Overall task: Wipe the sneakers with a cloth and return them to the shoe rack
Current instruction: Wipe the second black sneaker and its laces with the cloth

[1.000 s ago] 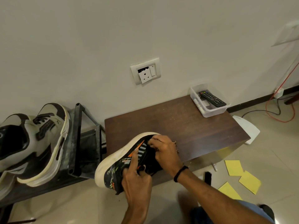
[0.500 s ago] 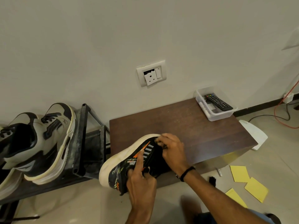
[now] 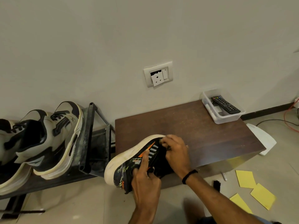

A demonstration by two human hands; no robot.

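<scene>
My left hand [image 3: 145, 183] grips the black sneaker [image 3: 127, 168] at its heel end, index finger straight along the side. My right hand [image 3: 176, 152] curls over the upper near the toe; I cannot tell whether it holds a cloth. The sneaker is tilted on its side at the brown table's [image 3: 202, 131] near left corner, its scuffed white sole turned towards the shoe rack [image 3: 88, 136], where beige sneakers [image 3: 53, 138] sit. A remote [image 3: 225, 105] lies in a clear box [image 3: 226, 118] at the table's far corner, and yellow papers [image 3: 246, 178] lie on the floor.
</scene>
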